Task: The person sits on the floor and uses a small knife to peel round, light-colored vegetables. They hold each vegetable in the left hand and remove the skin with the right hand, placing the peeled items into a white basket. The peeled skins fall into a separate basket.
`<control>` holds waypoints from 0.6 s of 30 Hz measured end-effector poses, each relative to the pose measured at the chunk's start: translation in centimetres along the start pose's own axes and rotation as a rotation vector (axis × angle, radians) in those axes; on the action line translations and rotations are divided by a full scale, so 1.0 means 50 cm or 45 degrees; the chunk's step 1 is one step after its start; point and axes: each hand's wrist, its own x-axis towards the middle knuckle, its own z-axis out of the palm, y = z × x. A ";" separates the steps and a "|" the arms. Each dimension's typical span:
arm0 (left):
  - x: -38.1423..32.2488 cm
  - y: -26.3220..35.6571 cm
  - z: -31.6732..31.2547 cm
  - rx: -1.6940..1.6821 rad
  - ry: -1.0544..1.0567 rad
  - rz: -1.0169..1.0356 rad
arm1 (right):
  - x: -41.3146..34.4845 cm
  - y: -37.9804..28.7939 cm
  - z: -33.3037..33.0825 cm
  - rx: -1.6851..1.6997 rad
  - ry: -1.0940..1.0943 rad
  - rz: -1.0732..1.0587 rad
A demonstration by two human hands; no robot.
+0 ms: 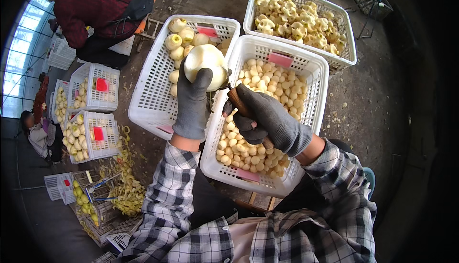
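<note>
My left hand, in a grey knit work glove, holds a large peeled pale fruit with its thumb across the near side. My right hand, gloved alike with worn fingertips, grips the wooden handle of a tool. Its dark metal end reaches the fruit's right side; the tip's shape is hard to make out. Both hands are above two white plastic crates. Peeled fruits with greenish ends lie in the left crate. Many smaller, smooth cream balls fill much of the right crate.
Behind stands a white crate of hollowed, pale rind pieces. At left are crates of peeled fruit, a heap of peelings and yellow-green fruits. One person bends nearby; another sits farther left.
</note>
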 end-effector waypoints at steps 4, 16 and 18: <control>-0.020 0.009 0.001 -0.142 -0.098 -0.179 | 0.015 0.016 -0.037 0.578 -0.454 0.190; -0.003 -0.060 0.032 -0.668 0.056 -0.437 | 0.071 0.060 -0.026 1.084 -0.762 0.027; -0.001 -0.062 0.028 -0.784 -0.002 -0.419 | 0.066 0.061 -0.026 0.929 -0.644 -0.028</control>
